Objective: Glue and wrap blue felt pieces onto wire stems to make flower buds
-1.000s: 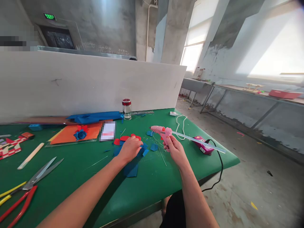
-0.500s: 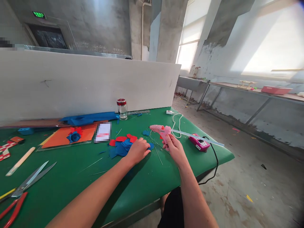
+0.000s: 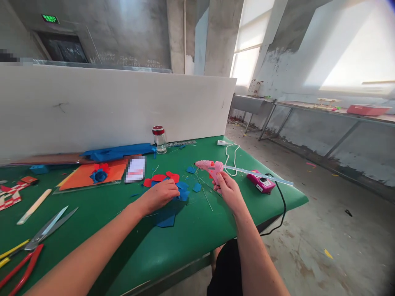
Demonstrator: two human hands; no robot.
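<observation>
My right hand (image 3: pixel 228 190) grips the handle of a pink hot glue gun (image 3: pixel 210 165), its nozzle pointing left and a long clear glue stick (image 3: pixel 259 174) running out of its back. My left hand (image 3: pixel 159 196) is closed over a loose pile of blue petal-shaped pieces (image 3: pixel 182 191), its fingertips hidden from me. Red pieces (image 3: pixel 159 177) lie just beyond that hand. One larger blue piece (image 3: pixel 166 220) rests on the green table nearer to me, partly in the arm's shadow.
Scissors (image 3: pixel 51 228), red-handled pliers (image 3: pixel 31 263) and a wooden stick (image 3: pixel 34 206) lie at left. A blue-and-red flower (image 3: pixel 98 175) sits on orange sheets (image 3: pixel 77 179). Behind are a glass jar (image 3: pixel 159 142) and white board (image 3: pixel 138 107). A magenta box (image 3: pixel 261 183) with a black cord stands right.
My left hand has moved left across the blue pieces, uncovering some at its right and one nearer to me. The right hand still holds the glue gun. The view has shifted slightly.
</observation>
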